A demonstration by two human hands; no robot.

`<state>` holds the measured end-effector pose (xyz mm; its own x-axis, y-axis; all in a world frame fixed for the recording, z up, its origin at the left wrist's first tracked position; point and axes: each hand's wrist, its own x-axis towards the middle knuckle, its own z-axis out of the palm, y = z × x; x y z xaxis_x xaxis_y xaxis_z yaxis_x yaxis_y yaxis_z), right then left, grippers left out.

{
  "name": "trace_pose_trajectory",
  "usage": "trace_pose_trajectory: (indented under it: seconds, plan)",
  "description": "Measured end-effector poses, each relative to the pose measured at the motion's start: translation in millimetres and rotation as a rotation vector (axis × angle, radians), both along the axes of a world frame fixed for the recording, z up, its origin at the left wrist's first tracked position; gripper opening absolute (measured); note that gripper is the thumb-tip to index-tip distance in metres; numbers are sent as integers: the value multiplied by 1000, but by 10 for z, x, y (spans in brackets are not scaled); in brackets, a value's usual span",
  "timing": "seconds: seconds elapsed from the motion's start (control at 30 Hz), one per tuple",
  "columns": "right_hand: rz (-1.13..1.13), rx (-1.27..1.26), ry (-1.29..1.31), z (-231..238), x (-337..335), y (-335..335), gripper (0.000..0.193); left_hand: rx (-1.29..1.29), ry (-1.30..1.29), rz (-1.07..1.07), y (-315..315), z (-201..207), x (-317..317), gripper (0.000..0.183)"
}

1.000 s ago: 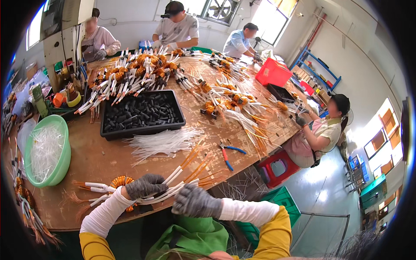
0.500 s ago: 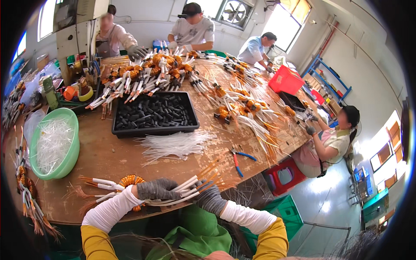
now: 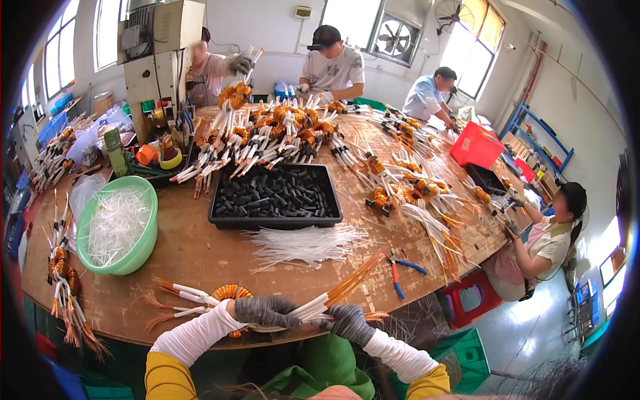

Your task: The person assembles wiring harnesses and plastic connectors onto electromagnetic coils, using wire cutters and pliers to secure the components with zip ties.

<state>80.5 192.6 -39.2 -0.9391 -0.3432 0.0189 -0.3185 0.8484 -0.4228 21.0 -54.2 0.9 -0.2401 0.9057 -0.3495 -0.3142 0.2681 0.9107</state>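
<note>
A: What's different in the head view?

B: The loose wire ends (image 3: 357, 277). Half a second ago they fanned out past the gloves; now most are drawn into one tight orange bundle slanting up and away to the right. A single tip (image 3: 378, 315) pokes out beyond the right hand (image 3: 351, 325).

A: What does that mean for the work?

B: My reading is that the leads are being sorted—one bunch parted from the rest.

A: And the hands?

B: The left hand (image 3: 268, 312) is wrapped firmly round the white-sleeved leads (image 3: 312, 309). The right is curled against them, lower down; whether it truly grips, I can't tell.

A: Where's the coil itself?

B: The coil (image 3: 231, 292) lies at the near edge of the table (image 3: 193, 247), just left of the left glove, partly covered by it.

A: Materials?

B: The coil is a ridged ring of glossy, copper-coloured wire. Its sleeves look smooth and tubular, while the far-left strands (image 3: 160, 321) fray like brush bristles. The gloves are grey, knitted-looking. Beyond lie thin, translucent strips (image 3: 307, 245) in a flat heap, and a black tray (image 3: 230, 224) of stubby, matt tubes (image 3: 277, 192). The table is brown, its surface scuffed and patchy.
</note>
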Motion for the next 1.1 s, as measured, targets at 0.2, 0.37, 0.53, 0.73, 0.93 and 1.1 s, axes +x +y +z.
trace_pose_trajectory:
  seconds: [0.2, 0.37, 0.53, 0.73, 0.93, 1.1]
  plan:
    - [212, 226, 72, 68, -139, 213, 50, -15, 16, -1, 9, 47, 44, 35]
    - [224, 526, 183, 12, -4, 801, 39, -43, 56, 50, 2, 55, 120, 30]
    - [86, 718, 275, 104, 88, 1227, 14, -96, -39, 45, 7, -62, 85, 29]
    - [-527, 310, 644, 357, 453, 1962, 33, -14, 62, 67, 46, 100, -14, 31]
    - [-313, 208, 721, 664, 681, 845, 18, -15, 43, 70, 61, 66, -38, 27]
    - [-10, 256, 413, 188, 355, -69, 48, -60, 24, 94, 116, 60, 2, 29]
